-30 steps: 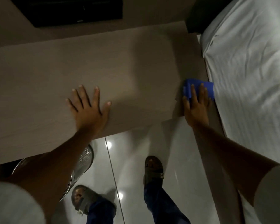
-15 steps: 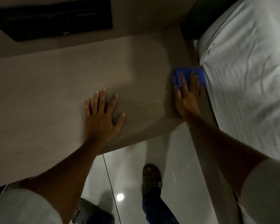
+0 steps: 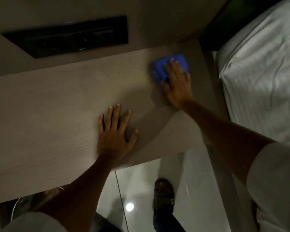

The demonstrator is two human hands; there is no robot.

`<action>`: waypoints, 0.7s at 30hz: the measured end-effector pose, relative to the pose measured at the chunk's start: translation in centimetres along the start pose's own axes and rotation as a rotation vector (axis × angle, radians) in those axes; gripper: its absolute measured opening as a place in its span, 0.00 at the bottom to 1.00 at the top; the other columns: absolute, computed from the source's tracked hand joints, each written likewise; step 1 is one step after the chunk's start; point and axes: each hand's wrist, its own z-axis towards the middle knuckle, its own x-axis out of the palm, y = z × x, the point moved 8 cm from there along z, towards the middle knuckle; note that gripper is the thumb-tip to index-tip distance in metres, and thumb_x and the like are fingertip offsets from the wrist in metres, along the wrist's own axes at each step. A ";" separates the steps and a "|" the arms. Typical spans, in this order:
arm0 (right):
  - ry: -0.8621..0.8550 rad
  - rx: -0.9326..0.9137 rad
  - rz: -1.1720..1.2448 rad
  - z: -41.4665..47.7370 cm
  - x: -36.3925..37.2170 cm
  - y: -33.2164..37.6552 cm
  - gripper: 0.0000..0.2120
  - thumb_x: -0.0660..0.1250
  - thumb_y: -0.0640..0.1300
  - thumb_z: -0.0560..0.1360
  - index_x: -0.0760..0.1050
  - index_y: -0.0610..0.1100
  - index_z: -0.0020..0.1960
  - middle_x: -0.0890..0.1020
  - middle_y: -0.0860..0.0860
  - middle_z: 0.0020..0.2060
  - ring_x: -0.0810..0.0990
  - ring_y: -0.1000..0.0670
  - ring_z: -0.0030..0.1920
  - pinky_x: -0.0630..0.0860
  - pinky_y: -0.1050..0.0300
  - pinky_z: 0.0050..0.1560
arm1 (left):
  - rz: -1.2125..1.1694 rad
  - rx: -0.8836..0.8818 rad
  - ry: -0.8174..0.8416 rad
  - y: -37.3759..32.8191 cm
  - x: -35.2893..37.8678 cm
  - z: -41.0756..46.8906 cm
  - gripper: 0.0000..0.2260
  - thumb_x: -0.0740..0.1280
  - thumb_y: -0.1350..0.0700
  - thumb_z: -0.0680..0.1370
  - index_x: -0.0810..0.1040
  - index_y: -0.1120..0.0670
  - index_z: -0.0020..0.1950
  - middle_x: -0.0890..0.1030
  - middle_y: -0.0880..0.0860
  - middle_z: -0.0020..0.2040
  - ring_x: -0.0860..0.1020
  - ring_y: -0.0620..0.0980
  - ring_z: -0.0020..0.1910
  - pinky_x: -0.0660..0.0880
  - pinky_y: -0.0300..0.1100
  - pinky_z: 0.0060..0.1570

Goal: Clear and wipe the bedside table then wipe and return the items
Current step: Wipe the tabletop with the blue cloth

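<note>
The light wood-grain bedside table fills the left and middle of the view, with nothing standing on it. My left hand lies flat on the top near the front edge, fingers spread, holding nothing. My right hand presses a folded blue cloth against the table's far right part, close to the back wall. The fingers cover much of the cloth.
A bed with white sheets stands right beside the table. A black panel is set in the wall behind. Below the table's front edge lies a glossy tiled floor, with my sandalled foot on it.
My right hand has slid the blue cloth from the table's right edge by the bed further back and inward along the top. My left hand still rests flat on the tabletop.
</note>
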 end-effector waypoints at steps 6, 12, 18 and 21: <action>-0.021 0.338 -0.043 4.2 -1.8 -2.9 0.26 0.52 0.53 0.79 0.56 0.50 0.76 0.52 0.42 0.77 0.48 0.42 0.77 0.47 0.42 0.74 | 0.023 -0.002 -0.001 0.2 0.4 0.2 0.33 0.54 0.35 0.77 0.58 0.48 0.79 0.56 0.59 0.80 0.53 0.60 0.79 0.50 0.62 0.75; 0.133 -0.090 -0.027 2.9 3.2 8.9 0.25 0.52 0.52 0.79 0.58 0.51 0.75 0.54 0.44 0.77 0.50 0.43 0.77 0.45 0.44 0.74 | -0.006 0.007 -0.008 0.3 0.5 0.2 0.32 0.53 0.35 0.77 0.59 0.49 0.78 0.58 0.58 0.79 0.54 0.60 0.78 0.50 0.61 0.75; 0.062 0.075 0.002 -12.1 3.0 7.1 0.25 0.51 0.53 0.79 0.57 0.53 0.75 0.57 0.45 0.77 0.51 0.46 0.77 0.48 0.43 0.74 | -0.126 -0.072 -0.114 1.0 -0.1 0.3 0.23 0.54 0.48 0.82 0.63 0.54 0.76 0.65 0.57 0.77 0.61 0.56 0.77 0.56 0.57 0.75; 0.149 0.086 -0.028 -21.1 4.0 9.5 0.25 0.50 0.53 0.80 0.51 0.55 0.76 0.51 0.47 0.78 0.44 0.48 0.77 0.43 0.44 0.76 | -0.196 -0.053 -0.150 1.5 -0.6 -0.6 0.22 0.56 0.50 0.82 0.65 0.54 0.75 0.68 0.59 0.75 0.64 0.57 0.76 0.59 0.57 0.74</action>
